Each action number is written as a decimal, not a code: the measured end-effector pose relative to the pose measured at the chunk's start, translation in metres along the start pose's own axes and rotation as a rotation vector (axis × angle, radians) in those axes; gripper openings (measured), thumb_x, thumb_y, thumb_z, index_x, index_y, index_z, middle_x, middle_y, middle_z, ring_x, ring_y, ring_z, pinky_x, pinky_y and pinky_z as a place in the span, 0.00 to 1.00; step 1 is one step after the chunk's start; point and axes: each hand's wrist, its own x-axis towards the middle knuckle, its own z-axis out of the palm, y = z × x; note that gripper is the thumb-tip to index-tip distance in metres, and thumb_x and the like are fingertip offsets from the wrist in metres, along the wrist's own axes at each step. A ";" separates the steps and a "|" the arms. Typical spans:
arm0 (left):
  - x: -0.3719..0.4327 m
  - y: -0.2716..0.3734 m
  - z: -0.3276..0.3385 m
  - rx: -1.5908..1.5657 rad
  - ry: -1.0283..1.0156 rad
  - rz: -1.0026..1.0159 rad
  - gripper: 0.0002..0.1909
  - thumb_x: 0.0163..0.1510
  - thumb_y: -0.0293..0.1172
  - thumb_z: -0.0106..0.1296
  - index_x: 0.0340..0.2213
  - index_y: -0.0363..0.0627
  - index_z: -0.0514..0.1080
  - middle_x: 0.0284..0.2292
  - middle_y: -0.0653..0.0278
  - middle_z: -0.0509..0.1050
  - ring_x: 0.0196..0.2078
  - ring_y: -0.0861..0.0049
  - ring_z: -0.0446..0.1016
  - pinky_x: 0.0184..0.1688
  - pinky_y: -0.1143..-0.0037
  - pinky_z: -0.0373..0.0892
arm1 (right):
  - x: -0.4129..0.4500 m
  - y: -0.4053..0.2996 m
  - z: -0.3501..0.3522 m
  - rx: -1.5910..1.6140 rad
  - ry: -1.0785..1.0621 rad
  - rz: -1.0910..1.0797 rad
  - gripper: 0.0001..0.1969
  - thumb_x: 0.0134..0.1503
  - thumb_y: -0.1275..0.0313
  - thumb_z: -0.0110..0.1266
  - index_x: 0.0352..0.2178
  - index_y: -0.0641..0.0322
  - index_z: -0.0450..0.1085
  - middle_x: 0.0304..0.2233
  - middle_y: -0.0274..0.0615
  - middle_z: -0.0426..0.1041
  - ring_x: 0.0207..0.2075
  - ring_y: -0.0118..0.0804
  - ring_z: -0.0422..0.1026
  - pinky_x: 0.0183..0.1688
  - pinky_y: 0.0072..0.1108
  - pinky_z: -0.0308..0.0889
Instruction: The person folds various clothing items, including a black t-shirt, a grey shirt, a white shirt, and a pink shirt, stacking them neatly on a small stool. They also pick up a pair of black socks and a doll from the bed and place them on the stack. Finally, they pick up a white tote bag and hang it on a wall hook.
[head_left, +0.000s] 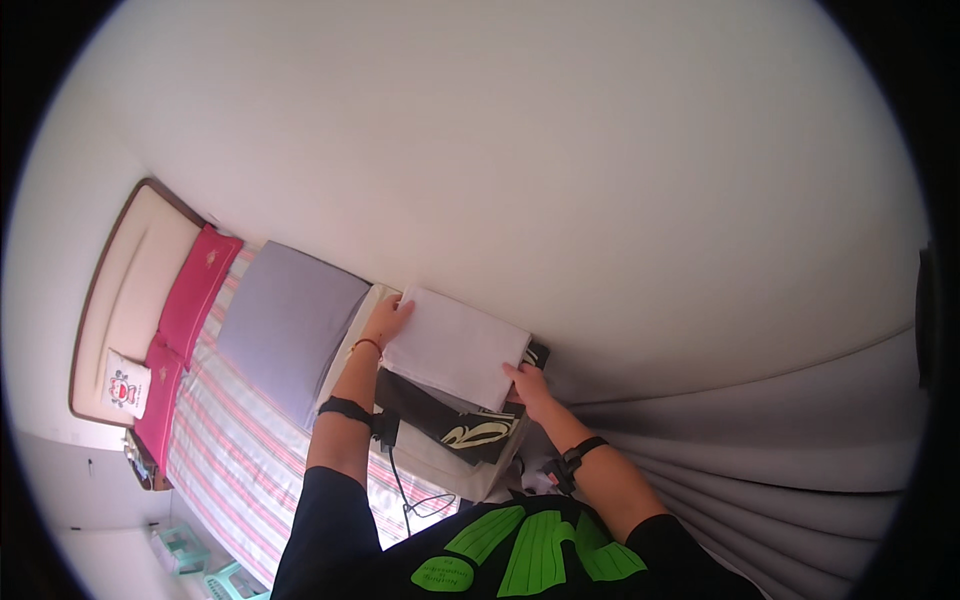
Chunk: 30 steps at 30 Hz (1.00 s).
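Observation:
A flat, folded white cloth (457, 341) lies before me by the wall, held at both ends. My left hand (390, 315) grips its left edge, thumb on top and fingers partly hidden. At its right edge, my right hand (525, 386) pinches the cloth. Beneath it spreads a black cloth with pale yellow lettering (480, 435), on top of a cream padded surface (427, 454). Both forearms wear black straps with small devices, and a cable hangs from the left one.
Left of my hands, a grey-blue cloth (292, 322) covers part of a bed with striped bedding (225, 420), red pillows (199, 292) and a cream headboard (142, 262). Grey curtains (750, 442) hang at right. Green plastic stools (180, 547) stand at lower left.

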 end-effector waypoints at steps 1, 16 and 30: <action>0.006 0.001 0.004 -0.096 0.041 -0.068 0.27 0.53 0.42 0.53 0.49 0.34 0.69 0.43 0.46 0.75 0.45 0.58 0.75 0.47 0.67 0.69 | 0.005 -0.005 -0.001 0.001 0.007 0.004 0.16 0.57 0.67 0.56 0.43 0.67 0.70 0.36 0.40 0.75 0.34 0.33 0.74 0.35 0.28 0.71; 0.013 0.029 0.038 0.178 0.445 -0.011 0.25 0.49 0.33 0.54 0.49 0.39 0.69 0.51 0.49 0.70 0.55 0.53 0.66 0.55 0.66 0.63 | 0.036 -0.006 0.001 -0.465 0.542 -0.527 0.14 0.52 0.71 0.58 0.36 0.69 0.66 0.27 0.47 0.71 0.29 0.42 0.72 0.31 0.31 0.65; -0.071 0.012 0.060 0.642 0.199 0.247 0.33 0.55 0.47 0.48 0.62 0.64 0.56 0.67 0.63 0.44 0.66 0.40 0.44 0.60 0.45 0.51 | 0.029 -0.026 0.102 -1.496 0.069 -1.239 0.32 0.58 0.54 0.47 0.61 0.56 0.56 0.64 0.50 0.52 0.66 0.51 0.47 0.64 0.46 0.43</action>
